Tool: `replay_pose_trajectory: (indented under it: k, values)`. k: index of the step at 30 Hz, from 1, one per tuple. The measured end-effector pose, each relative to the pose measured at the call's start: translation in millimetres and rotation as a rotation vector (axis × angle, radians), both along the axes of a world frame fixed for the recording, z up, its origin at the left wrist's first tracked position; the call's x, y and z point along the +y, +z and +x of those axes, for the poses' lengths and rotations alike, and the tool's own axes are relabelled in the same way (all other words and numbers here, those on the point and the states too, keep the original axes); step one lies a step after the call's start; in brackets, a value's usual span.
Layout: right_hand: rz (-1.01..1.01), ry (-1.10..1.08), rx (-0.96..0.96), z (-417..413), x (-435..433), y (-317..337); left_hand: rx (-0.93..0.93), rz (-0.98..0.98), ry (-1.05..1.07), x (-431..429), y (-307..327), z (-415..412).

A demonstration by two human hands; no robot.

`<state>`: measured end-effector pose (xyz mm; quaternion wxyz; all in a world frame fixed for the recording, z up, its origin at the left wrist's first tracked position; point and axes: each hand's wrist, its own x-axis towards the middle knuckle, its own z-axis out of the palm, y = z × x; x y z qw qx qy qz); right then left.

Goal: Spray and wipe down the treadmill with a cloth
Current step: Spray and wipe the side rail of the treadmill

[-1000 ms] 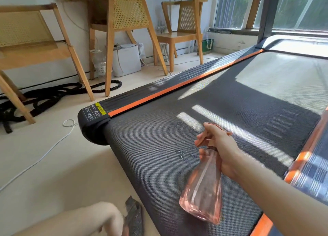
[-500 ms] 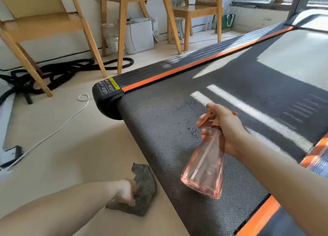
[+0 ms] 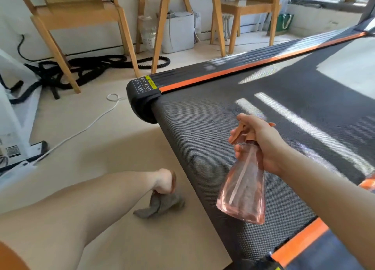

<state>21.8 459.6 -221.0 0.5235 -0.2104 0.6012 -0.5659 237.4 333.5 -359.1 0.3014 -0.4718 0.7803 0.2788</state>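
Observation:
The treadmill (image 3: pixel 203 119) has a dark textured belt with orange side strips and a few wet droplets near its rear end. My right hand (image 3: pixel 261 139) grips a clear pink spray bottle (image 3: pixel 242 188) by its neck and trigger, held over the belt. My left hand (image 3: pixel 164 181) is down on the beige floor beside the belt's edge and pinches a grey cloth (image 3: pixel 160 205), which hangs partly lifted with its lower end on the floor.
Wooden chairs (image 3: pixel 81 16) and a table stand at the back wall. A black rope (image 3: pixel 85 68) lies coiled on the floor. A white cable (image 3: pixel 81 129) runs across the floor to the left. A white box (image 3: pixel 178 32) sits under the table.
My left hand has closed on the grey cloth and raised it off the floor. The view has tilted down and right. The spray bottle stays over the belt.

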Motion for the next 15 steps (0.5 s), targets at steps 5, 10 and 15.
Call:
replay_pose_trajectory:
  k: [5, 10, 15]
  values:
    - [0.024, -0.016, 0.016, 6.0, -0.4, 1.5, 0.047, 0.037, 0.045, -7.2, 21.4, -2.8]
    - [0.052, 0.094, 0.034, 13.7, -0.6, -1.3, 0.000, 0.348, 0.154, -18.3, 64.1, -4.1]
    - [0.012, 0.079, 0.027, 22.7, -4.3, -1.4, 0.540, 0.735, 0.101, -42.8, 134.5, -1.6]
